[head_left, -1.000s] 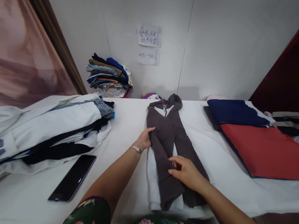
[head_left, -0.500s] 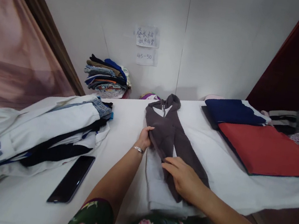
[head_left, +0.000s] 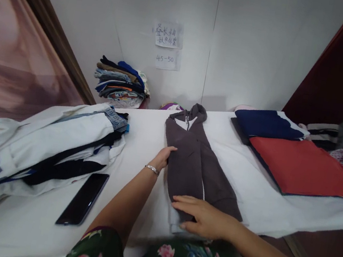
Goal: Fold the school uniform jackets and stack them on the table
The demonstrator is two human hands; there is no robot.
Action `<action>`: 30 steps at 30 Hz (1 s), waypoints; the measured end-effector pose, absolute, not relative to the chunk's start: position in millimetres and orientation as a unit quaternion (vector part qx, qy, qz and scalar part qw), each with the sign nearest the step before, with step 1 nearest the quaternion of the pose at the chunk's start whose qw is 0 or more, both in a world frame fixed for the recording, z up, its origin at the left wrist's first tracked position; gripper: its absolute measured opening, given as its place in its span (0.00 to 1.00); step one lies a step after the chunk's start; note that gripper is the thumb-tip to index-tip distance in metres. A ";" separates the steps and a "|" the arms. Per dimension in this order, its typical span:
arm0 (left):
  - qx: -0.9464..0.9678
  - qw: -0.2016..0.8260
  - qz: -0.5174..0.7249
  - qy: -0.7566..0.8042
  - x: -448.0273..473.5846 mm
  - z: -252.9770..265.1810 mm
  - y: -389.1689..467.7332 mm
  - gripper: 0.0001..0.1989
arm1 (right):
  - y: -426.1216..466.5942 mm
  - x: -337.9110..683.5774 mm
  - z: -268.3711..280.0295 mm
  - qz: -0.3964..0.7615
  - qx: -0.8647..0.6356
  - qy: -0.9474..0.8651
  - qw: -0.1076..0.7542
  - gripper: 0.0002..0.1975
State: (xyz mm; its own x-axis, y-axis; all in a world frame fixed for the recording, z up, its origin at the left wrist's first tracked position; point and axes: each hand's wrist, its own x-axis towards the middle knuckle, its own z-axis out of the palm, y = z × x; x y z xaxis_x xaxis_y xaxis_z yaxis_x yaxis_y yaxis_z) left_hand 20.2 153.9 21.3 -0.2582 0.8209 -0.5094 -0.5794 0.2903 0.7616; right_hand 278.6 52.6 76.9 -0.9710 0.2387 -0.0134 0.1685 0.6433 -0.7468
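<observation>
A dark grey-brown hooded jacket (head_left: 185, 161) lies front up on the white-covered table, its hood at the far end and its sleeves drawn in along the body. White lining shows at the neck and along the near left edge. My left hand (head_left: 162, 157) grips the jacket's left edge, thumb on top and the other fingers mostly hidden beneath. Near the hem, my right hand (head_left: 204, 217) rests flat on the left-side sleeve, fingers stretched out and somewhat apart, with nothing held in them.
Left lies a heap of white and dark clothes (head_left: 57, 140), with a black phone (head_left: 83, 199) in front. A folded stack (head_left: 120, 82) stands by the wall. To the right are folded red (head_left: 306, 168) and navy garments (head_left: 267, 123). Handwritten paper signs (head_left: 170, 36) hang on the wall.
My right hand has moved towards me and slightly left, and the sleeve under it now lies smoother and straighter. My left hand stays at the jacket's left edge.
</observation>
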 end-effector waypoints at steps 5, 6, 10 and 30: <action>0.157 0.547 0.590 0.572 23.6 21.4 143.7 0.11 | 51.2 273.2 69.2 0.327 -0.092 -0.936 0.089 0.29; 0.163 0.547 0.591 0.571 24.8 21.5 141.8 0.11 | 52.2 272.3 69.8 0.312 -0.090 -0.938 0.118 0.28; 0.183 0.553 0.587 0.562 29.4 21.0 137.6 0.14 | 54.8 272.1 76.4 0.253 -0.108 -0.947 0.165 0.27; 0.250 0.323 0.542 0.734 -12.0 11.4 194.9 0.09 | 135.3 257.4 61.2 0.190 -0.290 -0.904 0.249 0.25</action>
State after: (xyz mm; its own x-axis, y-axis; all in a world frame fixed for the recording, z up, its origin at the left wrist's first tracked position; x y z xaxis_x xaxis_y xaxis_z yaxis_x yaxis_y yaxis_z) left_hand -12.0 194.9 11.4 -0.6658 0.7179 -0.2035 0.0163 0.2866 0.9579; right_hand 257.4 135.3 61.2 -0.7077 0.6189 0.3407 0.4295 0.7598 -0.4880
